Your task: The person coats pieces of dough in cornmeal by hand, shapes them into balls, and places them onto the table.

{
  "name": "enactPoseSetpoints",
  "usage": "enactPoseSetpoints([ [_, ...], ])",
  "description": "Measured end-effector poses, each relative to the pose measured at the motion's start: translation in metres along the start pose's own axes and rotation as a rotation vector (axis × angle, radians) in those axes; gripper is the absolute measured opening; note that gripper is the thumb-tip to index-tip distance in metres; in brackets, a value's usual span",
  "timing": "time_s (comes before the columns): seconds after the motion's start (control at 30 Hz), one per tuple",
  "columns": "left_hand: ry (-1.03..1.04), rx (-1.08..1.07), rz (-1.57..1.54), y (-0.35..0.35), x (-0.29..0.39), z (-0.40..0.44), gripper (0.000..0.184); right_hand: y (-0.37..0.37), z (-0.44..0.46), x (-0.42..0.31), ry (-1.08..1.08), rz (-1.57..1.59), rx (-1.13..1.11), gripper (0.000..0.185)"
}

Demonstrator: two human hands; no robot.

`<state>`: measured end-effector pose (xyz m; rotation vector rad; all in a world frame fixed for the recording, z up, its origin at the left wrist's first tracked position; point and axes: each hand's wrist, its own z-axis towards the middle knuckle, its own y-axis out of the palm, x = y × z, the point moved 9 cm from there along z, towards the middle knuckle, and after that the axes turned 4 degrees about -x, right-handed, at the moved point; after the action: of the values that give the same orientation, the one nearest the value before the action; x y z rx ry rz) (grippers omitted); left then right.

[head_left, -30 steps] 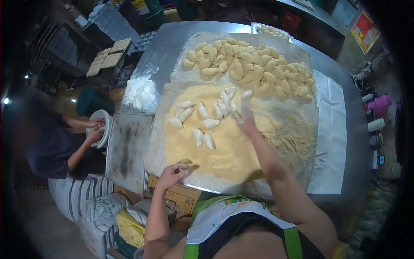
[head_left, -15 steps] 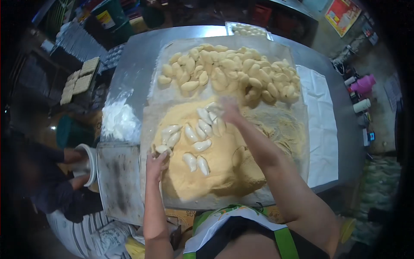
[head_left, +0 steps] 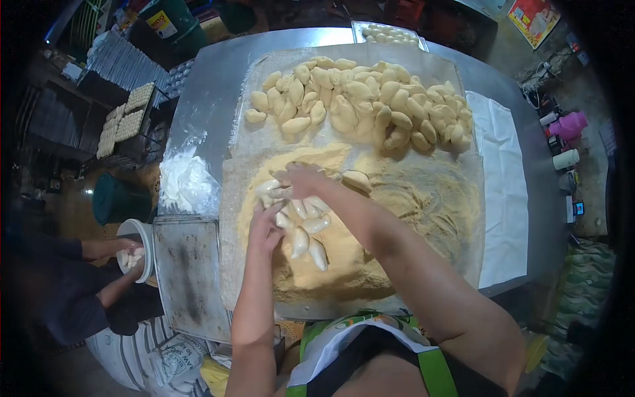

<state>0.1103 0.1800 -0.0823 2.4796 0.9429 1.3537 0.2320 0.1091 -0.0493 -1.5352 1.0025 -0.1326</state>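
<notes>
Smooth white dough pieces (head_left: pixel 299 243) lie bunched on a bed of yellow crumb-like powder (head_left: pixel 331 271) on the table. At the left side of the bunch is my left hand (head_left: pixel 266 228), its fingers apart and touching the nearest pieces. My right hand (head_left: pixel 301 181) reaches across from the right, fingers spread over the upper pieces and partly covering them. One powder-coated piece (head_left: pixel 358 180) rests just right of my right wrist. Beyond my hands, a big heap of yellow-coated dough pieces (head_left: pixel 357 92) covers the far part of the cloth (head_left: pixel 248 142).
White flour (head_left: pixel 188 185) is piled on the metal table (head_left: pixel 211 86) at left, beside a worn baking tray (head_left: pixel 188 271). A white cloth (head_left: pixel 503 198) lies at right. Another person's hands (head_left: pixel 116 250) work at a white bucket (head_left: pixel 147 245). A tray of dough balls (head_left: pixel 390 34) stands at the far edge.
My right hand has moved left and nearer, from the far pieces to beside my left hand. My left hand has shifted right. The white pieces are now bunched closer together.
</notes>
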Motion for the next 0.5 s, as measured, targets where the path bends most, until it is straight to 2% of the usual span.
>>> enactPoseSetpoints([
  [0.03, 0.020, -0.042, 0.002, 0.010, -0.001, 0.009, 0.077, 0.006, 0.004, 0.007, 0.001, 0.005, 0.003, 0.058],
  [0.13, 0.021, -0.156, 0.014, 0.048, -0.002, -0.012, 0.078, 0.036, 0.022, 0.049, -0.101, 0.649, -0.206, 0.050],
  [0.2, -0.015, -0.295, 0.044, 0.080, 0.002, -0.038, 0.079, -0.017, -0.016, 0.071, -0.196, 0.652, -0.160, 0.046],
  [0.23, -0.008, -0.295, 0.041, 0.074, -0.004, -0.044, 0.079, -0.049, -0.036, 0.085, -0.131, 0.622, -0.113, 0.047],
  [0.27, 0.039, -0.166, 0.298, 0.048, -0.011, -0.054, 0.082, -0.065, -0.052, 0.096, -0.064, 0.599, -0.067, 0.048],
  [0.33, 0.138, 0.087, 0.824, 0.011, -0.017, -0.063, 0.088, -0.047, -0.052, 0.116, -0.047, 0.543, -0.036, 0.049],
  [0.37, 0.142, 0.085, 0.833, 0.010, -0.030, -0.052, 0.088, -0.033, -0.048, 0.127, -0.032, 0.479, -0.017, 0.049],
  [0.43, 0.246, -0.036, 0.888, 0.022, -0.060, -0.022, 0.100, -0.021, -0.047, 0.124, -0.017, 0.419, 0.006, 0.050],
  [0.5, 0.287, -0.101, 0.926, 0.058, -0.062, -0.021, 0.106, 0.014, -0.050, 0.093, -0.024, 0.225, -0.208, 0.053],
])
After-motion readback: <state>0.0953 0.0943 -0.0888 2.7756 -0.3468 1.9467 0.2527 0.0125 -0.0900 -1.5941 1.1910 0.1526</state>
